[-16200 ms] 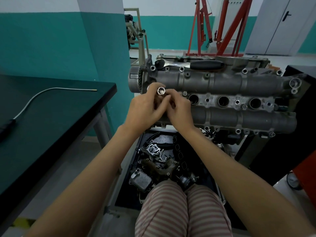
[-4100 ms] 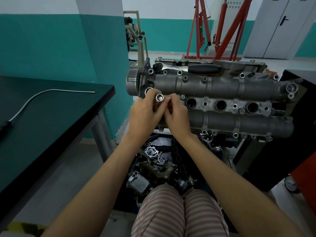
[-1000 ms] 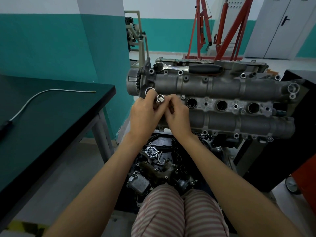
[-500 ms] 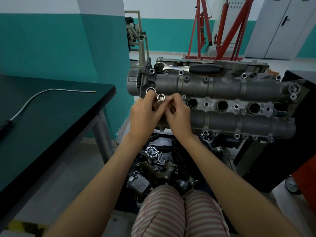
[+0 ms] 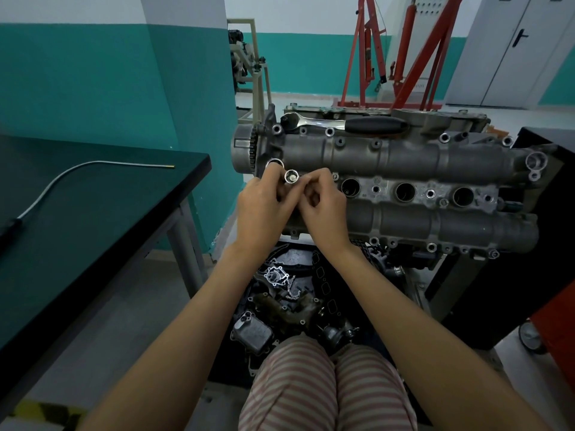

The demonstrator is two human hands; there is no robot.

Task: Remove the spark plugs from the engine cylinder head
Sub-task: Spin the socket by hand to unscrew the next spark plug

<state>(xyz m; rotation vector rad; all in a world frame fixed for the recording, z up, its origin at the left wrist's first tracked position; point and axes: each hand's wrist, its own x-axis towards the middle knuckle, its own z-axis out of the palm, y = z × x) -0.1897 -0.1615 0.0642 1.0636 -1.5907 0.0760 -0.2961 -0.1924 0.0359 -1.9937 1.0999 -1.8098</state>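
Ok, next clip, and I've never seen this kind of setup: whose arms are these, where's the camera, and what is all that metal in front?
No robot here: a person wears one camera on the head, looking forward and down, so the arms and striped trousers are theirs. The long grey block is an engine cylinder head on a stand, with three open round holes showing in a row. The left hand and right hand together pinch a small shiny metal socket standing at the head's left end; what lies beneath it is hidden. A ratchet wrench with a black grip lies along the far edge. To the left, a dark table holds a thin bent rod. Loose engine parts sit below.
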